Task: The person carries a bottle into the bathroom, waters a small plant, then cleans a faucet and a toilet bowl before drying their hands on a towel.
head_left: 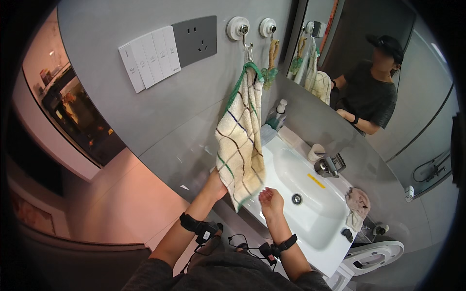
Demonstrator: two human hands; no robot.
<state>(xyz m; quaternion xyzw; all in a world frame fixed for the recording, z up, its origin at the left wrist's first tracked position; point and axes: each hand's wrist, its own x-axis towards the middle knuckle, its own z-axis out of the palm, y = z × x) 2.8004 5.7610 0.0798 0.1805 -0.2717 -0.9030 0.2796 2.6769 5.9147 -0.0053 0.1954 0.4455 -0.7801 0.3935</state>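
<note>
A cream towel (240,140) with a green edge and brown, blue and green check lines hangs by its top from a wall hook (248,44). My left hand (219,185) is at the towel's lower left side, its fingers hidden behind the cloth. To the right of the towel's lower corner, my right hand (271,201) is raised over the basin's front edge. Its fingers are loosely bent, with nothing visible in them, and a small gap seems to separate them from the towel.
A white washbasin (310,220) with a grey tap (332,166) lies on the right, bearing a cup (316,152), a pump bottle (277,115) and a pink cloth (358,202). Switches (149,59) and a mirror (349,72) are on the wall; a toilet seat (376,257) is lower right.
</note>
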